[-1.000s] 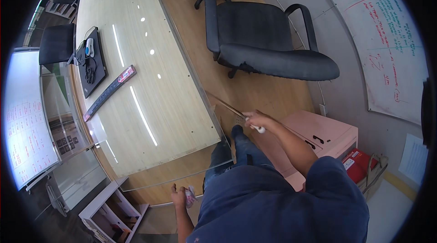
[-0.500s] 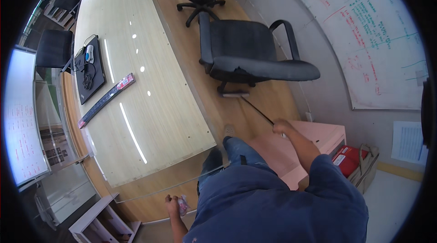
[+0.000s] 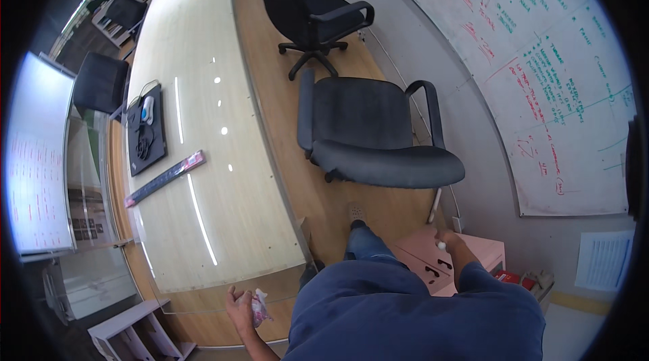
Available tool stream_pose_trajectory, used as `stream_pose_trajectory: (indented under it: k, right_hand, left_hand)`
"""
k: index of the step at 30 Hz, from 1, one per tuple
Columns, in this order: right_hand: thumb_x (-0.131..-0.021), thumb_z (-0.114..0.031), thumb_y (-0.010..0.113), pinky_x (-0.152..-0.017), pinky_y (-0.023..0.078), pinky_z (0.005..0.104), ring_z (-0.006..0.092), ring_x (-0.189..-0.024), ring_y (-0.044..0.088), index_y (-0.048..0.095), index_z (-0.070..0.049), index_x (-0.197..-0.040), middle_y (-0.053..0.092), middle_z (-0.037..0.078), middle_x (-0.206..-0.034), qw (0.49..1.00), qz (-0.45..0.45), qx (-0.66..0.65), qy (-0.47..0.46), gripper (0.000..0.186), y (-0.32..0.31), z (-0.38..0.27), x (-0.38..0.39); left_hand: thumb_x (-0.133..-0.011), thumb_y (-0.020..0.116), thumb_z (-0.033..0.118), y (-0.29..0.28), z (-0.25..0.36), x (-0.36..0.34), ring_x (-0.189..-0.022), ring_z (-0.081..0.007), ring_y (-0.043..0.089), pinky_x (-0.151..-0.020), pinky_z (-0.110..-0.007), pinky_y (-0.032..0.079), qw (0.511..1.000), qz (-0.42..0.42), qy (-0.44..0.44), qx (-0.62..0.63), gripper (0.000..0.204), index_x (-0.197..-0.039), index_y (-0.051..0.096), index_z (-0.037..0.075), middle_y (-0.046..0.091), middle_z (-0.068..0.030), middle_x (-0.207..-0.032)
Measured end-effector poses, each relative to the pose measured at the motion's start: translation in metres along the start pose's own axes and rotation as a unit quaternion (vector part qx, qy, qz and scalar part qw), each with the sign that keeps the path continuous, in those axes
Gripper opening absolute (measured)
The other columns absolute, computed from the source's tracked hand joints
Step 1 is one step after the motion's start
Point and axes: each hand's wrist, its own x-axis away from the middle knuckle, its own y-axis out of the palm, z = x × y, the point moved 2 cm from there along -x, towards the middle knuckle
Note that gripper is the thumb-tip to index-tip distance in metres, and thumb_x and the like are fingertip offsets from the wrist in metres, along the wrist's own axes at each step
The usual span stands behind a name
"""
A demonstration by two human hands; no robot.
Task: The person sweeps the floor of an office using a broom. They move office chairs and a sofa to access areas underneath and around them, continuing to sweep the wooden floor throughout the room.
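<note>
My right hand [image 3: 445, 238] is closed round the white-tipped handle of a long-handled floor tool with a narrow, flat, squeegee-like head [image 3: 435, 205]. The head is by the foot of the wall, to the right of the near black office chair [image 3: 365, 117]. Most of its shaft is hidden or seen end-on. My left hand [image 3: 239, 307], at the near end of the long table, grips a crumpled clear-and-pink plastic wrapper [image 3: 259, 308]. Some of its fingers stick out from the wrapper. Under my right forearm stands a pink cabinet [image 3: 414, 247] with black handles.
The pale long table [image 3: 203, 239] bears a laptop [image 3: 147, 141] with a mouse and cable, and a long dark packaged strip [image 3: 165, 178]. Another office chair [image 3: 311, 16] stands farther along the aisle. A whiteboard [image 3: 541, 124] covers the right wall; a shelf unit [image 3: 128, 327] is at lower left.
The tool's head has gone from beneath the near chair to the wall on the right. My right hand moved right and nearer; my left hand shifted slightly left. The view has shifted.
</note>
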Motion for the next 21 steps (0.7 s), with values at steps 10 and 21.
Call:
stream_pose_trajectory:
  k: [10,21]
  right_hand:
    - [-0.089,-0.017,0.055,-0.055,0.042,0.0278,0.0150,-0.063,0.056,0.061,-0.006,-0.090,0.060,0.005,-0.078,0.962,-0.132,-0.237,-0.041,0.012,-0.007,-0.112,-0.049]
    - [-0.086,-0.066,0.055,-0.082,0.049,0.0360,0.0188,-0.100,0.058,0.055,-0.013,-0.127,0.061,0.003,-0.121,0.857,-0.205,-0.471,-0.046,0.067,-0.020,-0.181,0.023]
  left_hand:
    - [-0.065,0.078,0.016,0.206,0.286,0.071,-0.136,-0.0370,0.037,-0.106,-0.042,0.038,0.881,-0.148,0.418,-0.167,0.088,-0.142,0.037,0.003,0.042,-0.0233,-0.143]
    - [-0.060,0.081,0.023,0.273,0.350,0.058,-0.114,-0.0317,0.058,-0.096,-0.039,0.049,0.764,-0.275,0.492,-0.314,0.063,-0.119,0.062,0.009,0.058,-0.0141,-0.129]
